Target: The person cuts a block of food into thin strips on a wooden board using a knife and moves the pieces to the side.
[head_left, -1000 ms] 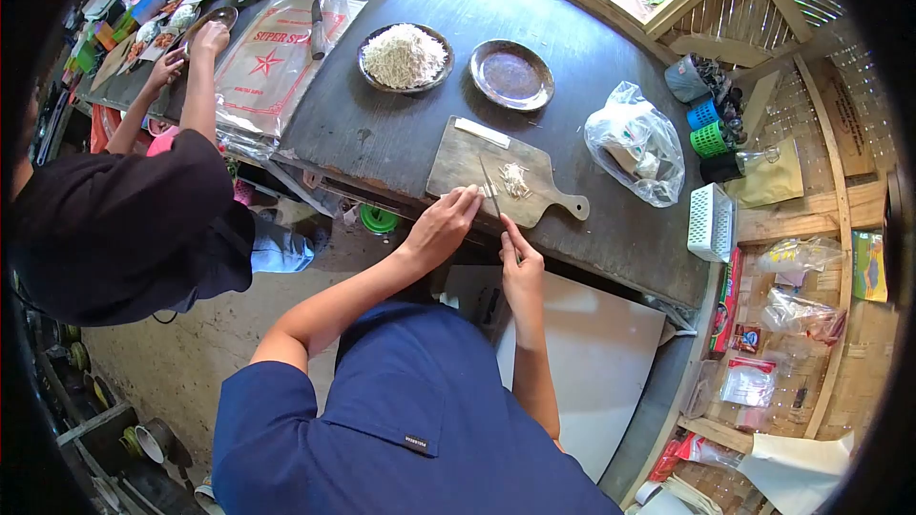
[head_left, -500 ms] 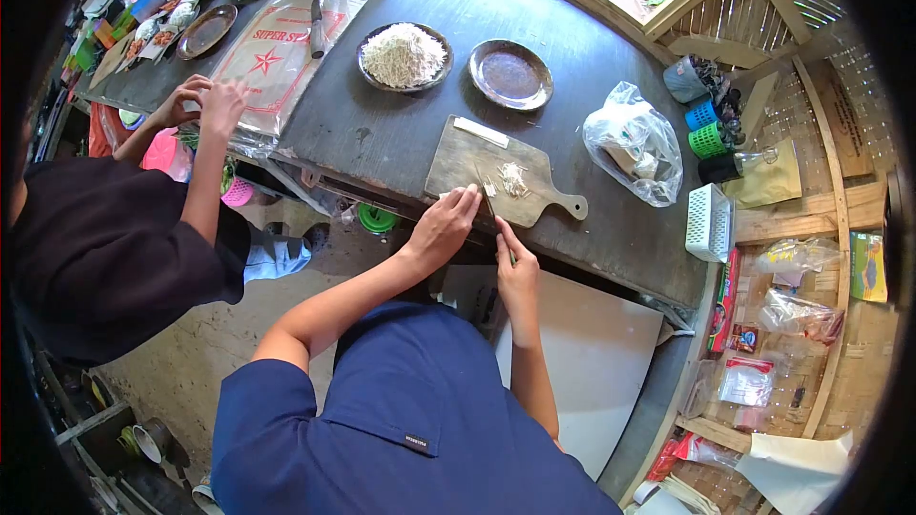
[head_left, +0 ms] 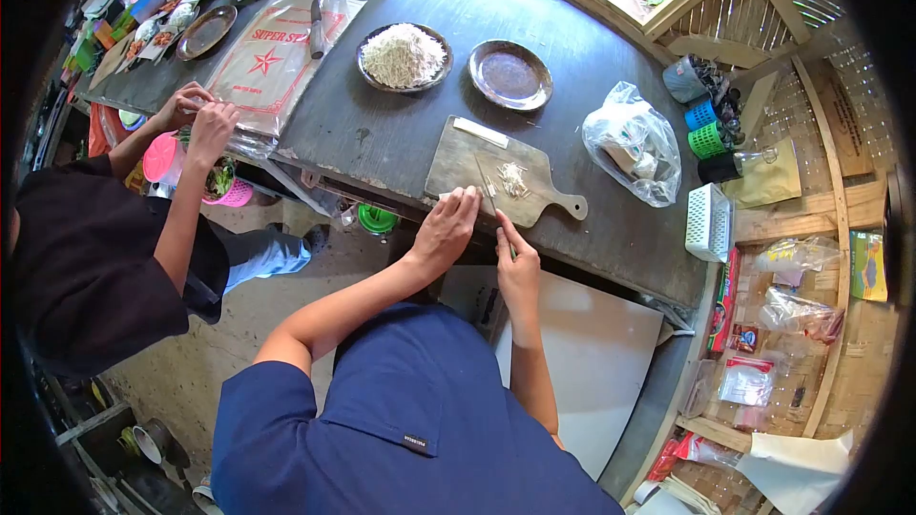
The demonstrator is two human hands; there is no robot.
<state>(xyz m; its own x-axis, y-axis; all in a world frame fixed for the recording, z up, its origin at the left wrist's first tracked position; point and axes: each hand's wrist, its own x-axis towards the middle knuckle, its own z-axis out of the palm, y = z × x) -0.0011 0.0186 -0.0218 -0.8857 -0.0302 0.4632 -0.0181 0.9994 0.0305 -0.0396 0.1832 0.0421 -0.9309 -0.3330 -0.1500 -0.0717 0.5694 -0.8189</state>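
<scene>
My right hand (head_left: pixel 518 262) is closed round the handle of a knife (head_left: pixel 490 195), its blade angled over the wooden cutting board (head_left: pixel 537 160). Close to the blade, my left hand (head_left: pixel 448 226) has its fingers pressed together at the board's near edge, on a pale piece of food mostly hidden under them. Thin pale strips (head_left: pixel 513 180) lie heaped right of the knife. A whitish uncut stick (head_left: pixel 481 132) rests at the board's far side. Behind the board are a dish heaped with pale shreds (head_left: pixel 404 55) and a brown plate (head_left: pixel 510 74) with nothing on it.
A tied clear plastic bag (head_left: pixel 634 145) and a white basket (head_left: pixel 709 222) stand on the right. To the left, another person's hands (head_left: pixel 205 119) are near a printed plastic sheet (head_left: pixel 262 62), with a second knife (head_left: pixel 317 30) on it. Several filled plates line the far left.
My knife has shifted slightly at the board, while my left hand stays almost in place. The other person has leaned left, their hands moving slightly lower and apart.
</scene>
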